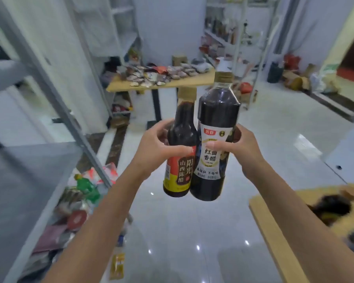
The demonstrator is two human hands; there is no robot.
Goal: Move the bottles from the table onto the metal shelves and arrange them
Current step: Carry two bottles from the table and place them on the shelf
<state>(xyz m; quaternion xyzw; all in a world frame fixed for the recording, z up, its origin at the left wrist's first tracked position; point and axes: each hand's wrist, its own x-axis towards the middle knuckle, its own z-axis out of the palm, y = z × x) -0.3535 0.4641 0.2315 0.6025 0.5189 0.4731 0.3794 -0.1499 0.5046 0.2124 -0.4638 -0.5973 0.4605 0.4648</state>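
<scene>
At the centre of the frame the left hand (155,148) has its fingers wrapped around a smaller dark bottle (180,152) with a red and yellow label, while the right hand (239,152) grips a larger dark bottle (215,144) with a white label. Both bottles are upright, touching side by side above the glossy floor (192,231). The metal shelves (29,160) fill the left of the frame, and a wooden worktop (274,231) sits at lower right.
</scene>
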